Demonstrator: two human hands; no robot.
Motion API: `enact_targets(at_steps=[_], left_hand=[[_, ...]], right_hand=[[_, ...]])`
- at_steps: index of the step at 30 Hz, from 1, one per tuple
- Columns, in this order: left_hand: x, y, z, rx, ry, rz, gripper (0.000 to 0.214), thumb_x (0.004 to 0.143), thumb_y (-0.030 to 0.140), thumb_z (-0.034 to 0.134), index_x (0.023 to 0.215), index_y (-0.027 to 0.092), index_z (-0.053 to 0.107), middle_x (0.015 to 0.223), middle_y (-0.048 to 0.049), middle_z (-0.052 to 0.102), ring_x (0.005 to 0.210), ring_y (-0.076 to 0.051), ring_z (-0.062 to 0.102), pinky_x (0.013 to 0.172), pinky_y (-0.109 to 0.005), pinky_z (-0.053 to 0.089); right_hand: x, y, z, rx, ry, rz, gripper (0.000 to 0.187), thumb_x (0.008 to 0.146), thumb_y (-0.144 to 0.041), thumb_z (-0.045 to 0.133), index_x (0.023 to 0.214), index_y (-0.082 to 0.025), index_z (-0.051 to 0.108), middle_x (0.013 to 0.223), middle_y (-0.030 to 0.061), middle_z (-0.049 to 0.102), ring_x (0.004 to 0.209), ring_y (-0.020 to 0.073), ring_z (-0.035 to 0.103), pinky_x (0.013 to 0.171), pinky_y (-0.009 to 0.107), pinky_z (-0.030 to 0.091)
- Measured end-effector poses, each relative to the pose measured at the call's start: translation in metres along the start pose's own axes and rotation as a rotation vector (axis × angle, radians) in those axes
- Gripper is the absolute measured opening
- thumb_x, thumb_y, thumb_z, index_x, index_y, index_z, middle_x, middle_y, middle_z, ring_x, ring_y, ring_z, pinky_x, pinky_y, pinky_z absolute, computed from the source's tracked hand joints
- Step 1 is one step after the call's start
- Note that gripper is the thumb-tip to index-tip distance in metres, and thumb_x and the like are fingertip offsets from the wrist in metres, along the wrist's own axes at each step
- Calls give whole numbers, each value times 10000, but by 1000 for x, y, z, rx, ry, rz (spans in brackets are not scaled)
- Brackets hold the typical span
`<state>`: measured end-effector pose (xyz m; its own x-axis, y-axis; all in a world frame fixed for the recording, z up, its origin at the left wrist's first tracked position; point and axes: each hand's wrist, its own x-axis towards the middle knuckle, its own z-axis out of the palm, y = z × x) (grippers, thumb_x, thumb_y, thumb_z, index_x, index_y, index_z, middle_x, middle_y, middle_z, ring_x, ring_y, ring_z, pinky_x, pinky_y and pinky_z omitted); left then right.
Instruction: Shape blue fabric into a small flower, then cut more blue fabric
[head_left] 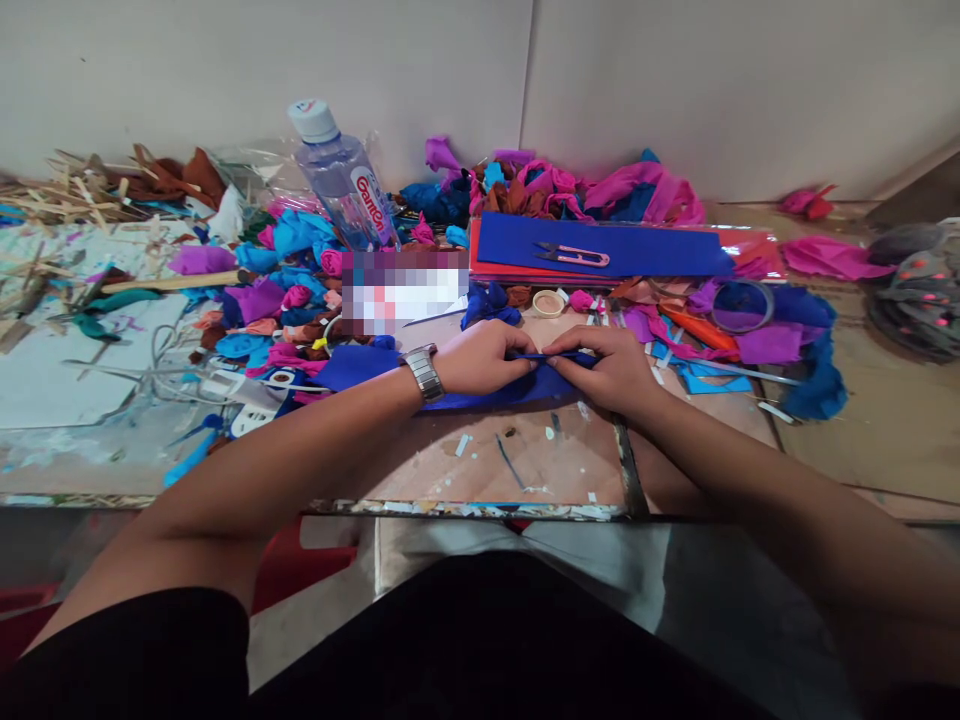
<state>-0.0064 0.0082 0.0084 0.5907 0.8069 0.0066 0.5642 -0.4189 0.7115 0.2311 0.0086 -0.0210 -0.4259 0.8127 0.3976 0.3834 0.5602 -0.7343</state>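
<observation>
A long strip of dark blue crepe paper (pixel 480 400) lies on the table under both hands. My left hand (pixel 484 358), with a metal watch on its wrist, pinches the strip's upper edge between thumb and fingers. Close beside it, my right hand (pixel 607 368) pinches the same edge, which looks folded over between the fingertips. Just beyond the hands are a crumpled dark blue paper piece (pixel 489 305) and a roll of tape (pixel 549 303). Pink-handled thread snips (pixel 571 254) rest on a flat blue sheet stack (pixel 637 240) farther back.
A plastic bottle (pixel 341 180) stands tilted at the back left among paper flowers in several colours. A white cable (pixel 161 350) and wooden sticks (pixel 75 195) lie to the left. Paper scraps, a clear tape ring (pixel 742 305) and a dark mesh bundle (pixel 919 290) are on the right.
</observation>
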Motion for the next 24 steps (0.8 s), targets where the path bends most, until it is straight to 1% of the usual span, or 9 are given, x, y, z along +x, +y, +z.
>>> enact_targets(at_steps=[4,10,12,14,16,18,21,24], left_hand=[[1,-1,0,8,2,18,241,907,292,569,854,176,774,729,-5,695,654,-137,549,622,-276,396],[1,-2,-2,79,-18,39,243,870,188,522,924,184,759,819,-18,738,723,-165,617,696,-299,462],[0,-1,-3,92,-22,49,230,887,209,540,948,189,760,844,-19,751,738,-171,636,711,-304,473],[-1,0,-4,102,-7,76,233,939,278,558,997,198,769,867,-22,761,758,-177,656,724,-306,482],[-2,2,-4,122,13,103,280,996,382,559,1021,209,779,859,-26,760,755,-179,662,719,-306,478],[-3,4,-2,160,32,123,341,1030,444,537,994,212,784,820,-32,747,729,-177,656,704,-308,463],[-4,6,1,233,59,147,370,1050,435,507,937,208,776,799,-49,737,713,-182,650,698,-319,442],[-3,5,3,275,59,151,384,1056,436,495,908,205,763,790,-57,734,707,-188,646,696,-325,434]], right_hand=[[1,-1,0,21,4,-24,92,881,-272,752,905,-253,839,916,49,840,830,230,782,801,371,607],[1,-2,1,45,11,-69,115,885,-287,726,876,-264,838,935,46,843,853,221,781,842,377,623],[1,-2,0,42,14,-78,111,888,-278,728,886,-262,838,942,48,845,857,225,782,842,382,623],[1,-2,-1,28,12,-62,107,892,-286,736,904,-259,838,946,51,846,866,234,784,852,391,624],[1,-3,-2,9,11,-28,115,893,-306,745,940,-256,838,961,52,848,881,243,786,871,398,624],[1,-3,-3,0,6,-2,146,893,-322,751,989,-251,836,994,54,848,907,247,787,890,395,621],[1,-4,-3,5,0,5,176,897,-340,751,1015,-238,830,1016,55,844,920,240,783,887,374,615],[0,-5,-2,-3,-5,13,151,899,-337,745,973,-236,829,972,47,841,884,233,779,855,358,614]])
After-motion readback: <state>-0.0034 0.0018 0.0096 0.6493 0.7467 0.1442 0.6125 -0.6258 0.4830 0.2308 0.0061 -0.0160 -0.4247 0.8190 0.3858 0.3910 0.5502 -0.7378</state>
